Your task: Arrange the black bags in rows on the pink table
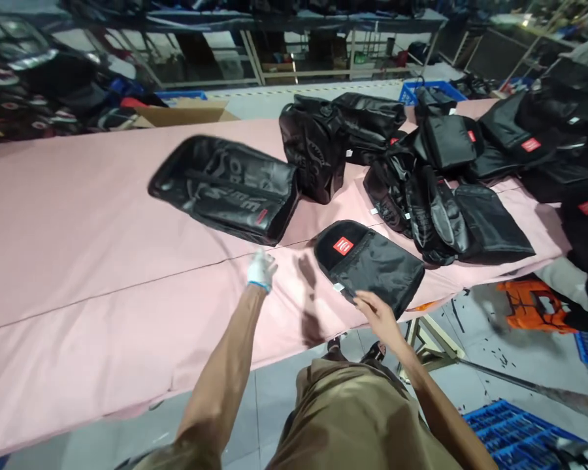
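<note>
Nearest to us are our khaki trousers [357, 418], with both forearms stretching out over the edge of the pink table [78, 274]. Working from the left, our left hand [262, 269] wears a white glove and hangs open above the cloth, fingers spread and gripping nothing. Up and to its left, well clear of it, the large black bag [225, 189] looks blurred and tilted; we cannot tell whether it rests on the table or is in the air. It is glossy, boxy, with faint lettering and a small red tag on its side. Further right, our bare right hand [379, 313] touches the near edge of the flat black bag [370, 264], fingers loose, not clenched around it. That bag is matte black, lying flat at the table's rim, with a red label near its rounded end. Beyond it sits a pile of black bags [421, 163].
</note>
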Demonstrator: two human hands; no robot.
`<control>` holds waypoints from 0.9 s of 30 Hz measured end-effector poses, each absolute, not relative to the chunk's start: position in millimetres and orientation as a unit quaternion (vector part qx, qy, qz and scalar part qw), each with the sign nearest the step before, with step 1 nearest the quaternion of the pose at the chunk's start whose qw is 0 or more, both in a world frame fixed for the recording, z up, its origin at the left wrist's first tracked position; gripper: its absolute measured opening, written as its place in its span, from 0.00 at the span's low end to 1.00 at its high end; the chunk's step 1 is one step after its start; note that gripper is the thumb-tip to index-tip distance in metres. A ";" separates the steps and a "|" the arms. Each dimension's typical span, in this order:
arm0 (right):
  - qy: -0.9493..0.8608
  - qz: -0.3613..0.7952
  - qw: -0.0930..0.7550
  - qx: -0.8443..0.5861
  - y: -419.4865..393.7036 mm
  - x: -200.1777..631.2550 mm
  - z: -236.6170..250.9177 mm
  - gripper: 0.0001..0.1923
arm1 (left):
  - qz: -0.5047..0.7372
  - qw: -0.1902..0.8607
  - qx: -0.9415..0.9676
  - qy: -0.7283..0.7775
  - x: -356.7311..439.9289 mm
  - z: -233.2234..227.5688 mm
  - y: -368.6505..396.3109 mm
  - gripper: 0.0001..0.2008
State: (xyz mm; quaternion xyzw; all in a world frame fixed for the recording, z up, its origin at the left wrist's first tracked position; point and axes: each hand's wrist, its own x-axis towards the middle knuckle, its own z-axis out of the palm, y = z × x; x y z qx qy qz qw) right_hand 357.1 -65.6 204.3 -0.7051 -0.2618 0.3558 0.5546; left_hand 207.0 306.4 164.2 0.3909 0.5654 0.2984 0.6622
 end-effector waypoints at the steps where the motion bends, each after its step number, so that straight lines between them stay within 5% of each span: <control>1: -0.230 0.352 0.535 -0.732 -94.5 356.4 188.8 0.30 | 0.273 0.673 0.388 0.567 219.1 151.7 285.5 0.15; 5: -0.021 0.349 0.521 -0.779 -212.0 339.5 144.0 0.46 | 0.176 0.685 0.396 0.585 249.3 99.0 190.1 0.25; 10: 0.164 0.301 0.538 -0.770 -304.6 311.7 116.5 0.51 | 0.062 0.718 0.403 0.564 275.4 67.6 119.4 0.38; 27: 0.064 0.378 0.516 -0.766 -275.7 274.3 112.9 0.40 | 0.122 0.765 0.361 0.520 319.1 58.1 113.4 0.21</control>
